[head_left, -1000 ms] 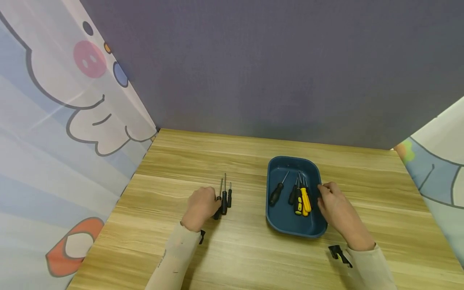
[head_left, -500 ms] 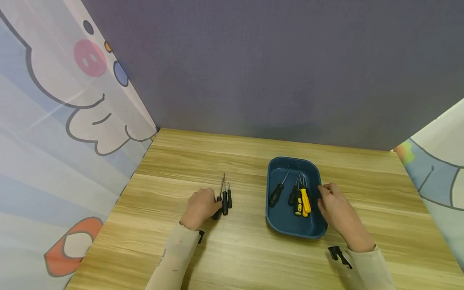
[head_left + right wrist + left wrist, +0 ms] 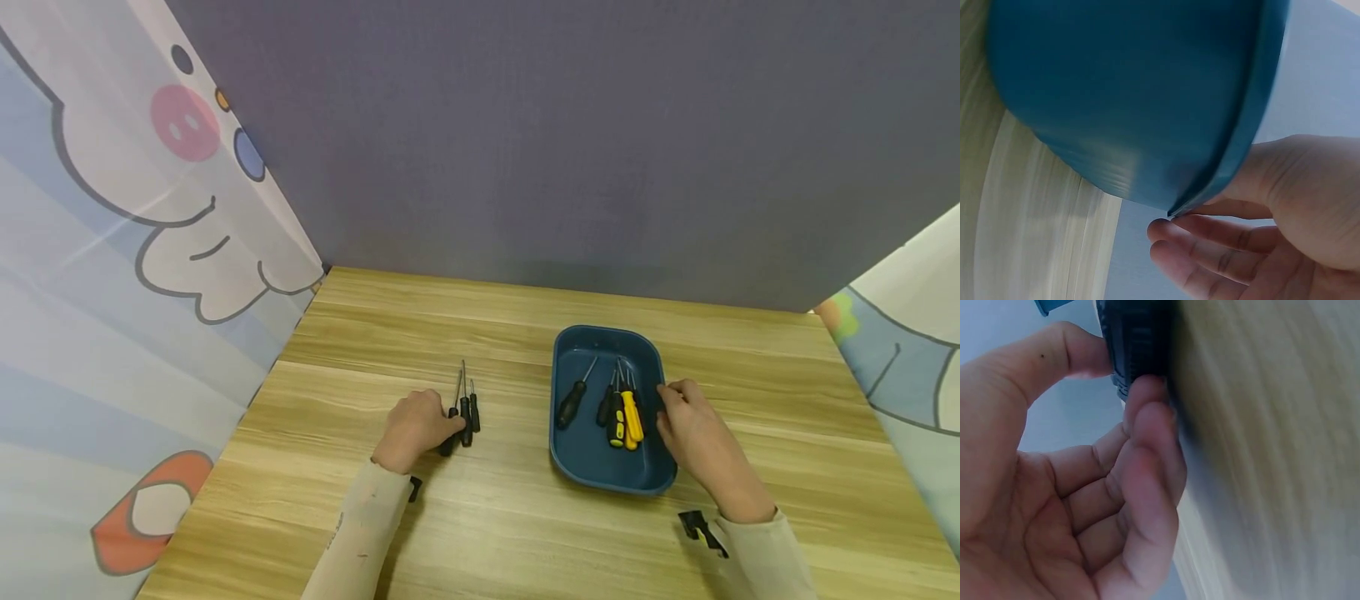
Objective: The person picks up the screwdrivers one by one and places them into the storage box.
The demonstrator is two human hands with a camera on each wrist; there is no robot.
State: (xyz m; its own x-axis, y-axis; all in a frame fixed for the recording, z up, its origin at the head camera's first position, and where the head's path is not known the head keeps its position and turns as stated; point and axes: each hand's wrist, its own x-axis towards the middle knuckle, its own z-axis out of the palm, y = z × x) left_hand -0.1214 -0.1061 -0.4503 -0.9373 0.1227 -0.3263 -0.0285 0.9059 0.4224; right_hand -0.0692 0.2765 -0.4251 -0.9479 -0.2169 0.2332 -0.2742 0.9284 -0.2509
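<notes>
In the head view, the left hand (image 3: 418, 427) has its thumb across the handles of three black-handled screwdrivers (image 3: 467, 412) lying side by side on the wooden counter (image 3: 510, 533). The right hand (image 3: 699, 442) pinches the right rim of a blue tray (image 3: 600, 468), which holds more screwdrivers, including a yellow-handled screwdriver (image 3: 632, 417).

In the left wrist view, thumb and forefinger press either side of a black handle (image 3: 1138, 347); how many are gripped is hard to tell.

In the right wrist view, the thumb disappears behind the tray's rim, fingers loosely bent below.
</notes>
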